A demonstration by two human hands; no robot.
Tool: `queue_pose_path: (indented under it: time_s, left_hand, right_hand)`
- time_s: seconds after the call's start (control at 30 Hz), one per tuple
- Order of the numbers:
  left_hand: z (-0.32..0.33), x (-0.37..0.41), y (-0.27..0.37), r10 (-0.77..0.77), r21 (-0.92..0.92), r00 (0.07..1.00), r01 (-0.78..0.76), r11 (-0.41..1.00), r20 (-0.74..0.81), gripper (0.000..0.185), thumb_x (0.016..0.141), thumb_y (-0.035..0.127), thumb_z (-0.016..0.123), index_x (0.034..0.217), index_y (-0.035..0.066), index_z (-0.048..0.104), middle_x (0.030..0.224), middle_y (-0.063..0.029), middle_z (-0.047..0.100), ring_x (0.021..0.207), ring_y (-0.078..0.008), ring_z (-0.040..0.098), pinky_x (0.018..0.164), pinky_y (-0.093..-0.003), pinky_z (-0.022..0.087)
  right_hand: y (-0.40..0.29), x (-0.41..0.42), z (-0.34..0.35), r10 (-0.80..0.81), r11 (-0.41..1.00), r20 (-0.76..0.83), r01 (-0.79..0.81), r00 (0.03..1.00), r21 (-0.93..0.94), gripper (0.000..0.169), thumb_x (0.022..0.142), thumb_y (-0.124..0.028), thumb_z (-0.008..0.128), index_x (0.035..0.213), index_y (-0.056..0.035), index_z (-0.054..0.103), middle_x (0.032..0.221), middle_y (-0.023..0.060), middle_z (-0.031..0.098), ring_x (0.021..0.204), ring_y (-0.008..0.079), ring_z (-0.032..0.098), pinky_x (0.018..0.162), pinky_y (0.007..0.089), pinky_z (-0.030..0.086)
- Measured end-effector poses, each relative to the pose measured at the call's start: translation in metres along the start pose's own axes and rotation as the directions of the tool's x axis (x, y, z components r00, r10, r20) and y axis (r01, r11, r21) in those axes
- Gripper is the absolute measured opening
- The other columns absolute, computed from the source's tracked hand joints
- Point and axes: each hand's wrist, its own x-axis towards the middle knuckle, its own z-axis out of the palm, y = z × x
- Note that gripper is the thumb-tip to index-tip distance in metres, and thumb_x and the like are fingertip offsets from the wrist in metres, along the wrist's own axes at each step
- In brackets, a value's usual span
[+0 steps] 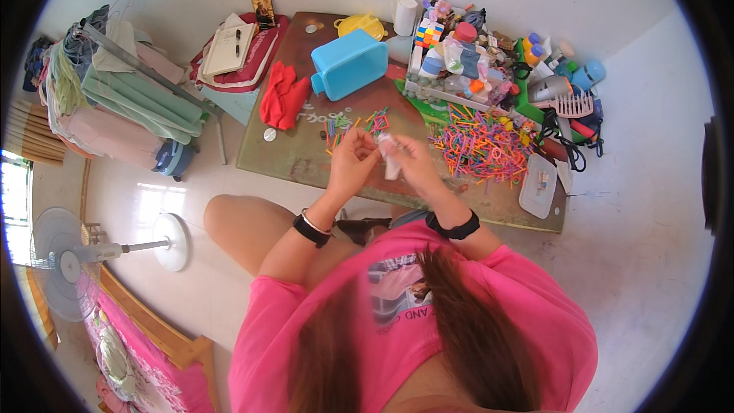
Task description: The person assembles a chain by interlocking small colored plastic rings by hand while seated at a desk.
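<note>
Above the near half of the table (pixel 287 158), my right hand (pixel 414 162) grips a small whitish item (pixel 392 170), too blurred to identify. My left hand (pixel 353 162) is right beside it, thumb and fingers curled together; whether a small piece sits between them is hidden. Just beyond my hands lies a small group of coloured plastic sticks (pixel 378 120), partly covered by my fingers. Pale ring-like pieces (pixel 316 117) are scattered to its left. To the right spreads a large heap of mixed coloured plastic sticks (pixel 481 143).
A blue plastic container (pixel 350 69) lies on its side behind my hands, with a red cloth (pixel 283 97) to its left. A crowded white box (pixel 453 97) stands at the back right. A shallow translucent tray (pixel 538 186) sits near the right edge. A fan (pixel 71 265) stands left.
</note>
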Motion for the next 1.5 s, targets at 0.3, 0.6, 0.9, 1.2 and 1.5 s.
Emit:
queue_pose_path:
  time_s: [0.3, 0.6, 0.9, 1.2, 1.5]
  left_hand:
    - [-0.009, -0.001, 0.015, 0.245, 0.478, 0.966, -0.255, 0.84, 0.084, 0.022, 0.083, 0.001, 0.063, 0.105, 0.002, 0.063, 0.084, -0.0122, 0.065, 0.07, -0.0195, 0.065, 0.062, -0.0277, 0.05]
    - [-0.008, 0.001, 0.016, 0.326, 0.443, 0.932, -0.363, 0.82, 0.161, 0.015, 0.082, 0.0, 0.063, 0.098, 0.0, 0.066, 0.088, -0.0126, 0.064, 0.075, -0.0243, 0.064, 0.065, -0.0309, 0.05]
    - [-0.019, 0.005, 0.014, 0.274, 0.489, 0.91, -0.401, 0.774, 0.313, 0.012, 0.083, 0.003, 0.064, 0.094, 0.0, 0.065, 0.087, -0.0124, 0.063, 0.074, -0.0275, 0.062, 0.064, -0.0341, 0.049]
    - [-0.011, -0.001, 0.018, 0.218, 0.58, 0.912, -0.392, 0.714, 0.348, 0.016, 0.089, 0.02, 0.054, 0.089, 0.003, 0.057, 0.081, -0.0161, 0.059, 0.078, -0.0366, 0.058, 0.065, -0.043, 0.045]
    - [-0.029, 0.012, -0.002, 0.015, 0.343, 0.985, -0.075, 0.936, 0.173, 0.017, 0.089, 0.017, 0.051, 0.083, 0.001, 0.055, 0.062, -0.0081, 0.05, 0.057, -0.0164, 0.052, 0.054, -0.0313, 0.041]
  right_hand:
    - [-0.021, 0.003, -0.007, -0.159, 0.781, 0.119, 0.198, 0.98, -0.593, 0.027, 0.094, -0.029, 0.054, 0.093, -0.0028, 0.059, 0.073, 0.0172, 0.059, 0.065, 0.0341, 0.057, 0.059, 0.0389, 0.043]
    - [-0.016, 0.005, -0.013, 0.011, 0.895, 0.232, 0.094, 0.973, -0.435, 0.038, 0.098, -0.037, 0.046, 0.086, -0.0021, 0.057, 0.067, 0.0112, 0.053, 0.061, 0.023, 0.052, 0.058, 0.0347, 0.04]
    - [0.0, 0.006, -0.022, 0.235, 0.958, 0.296, -0.171, 0.926, -0.229, 0.033, 0.099, -0.033, 0.046, 0.09, -0.0051, 0.06, 0.072, -0.0012, 0.053, 0.065, 0.0079, 0.049, 0.058, 0.0264, 0.04]
    - [-0.014, 0.006, -0.032, 0.333, 0.942, 0.481, -0.27, 0.811, -0.198, 0.034, 0.1, -0.037, 0.045, 0.102, -0.0072, 0.059, 0.078, -0.0037, 0.055, 0.067, 0.005, 0.049, 0.058, 0.0225, 0.04]
    - [-0.02, 0.004, -0.023, 0.081, 0.907, 0.398, 0.098, 0.914, -0.411, 0.03, 0.099, -0.032, 0.046, 0.1, -0.0034, 0.057, 0.073, 0.0064, 0.054, 0.065, 0.0134, 0.05, 0.059, 0.03, 0.04]
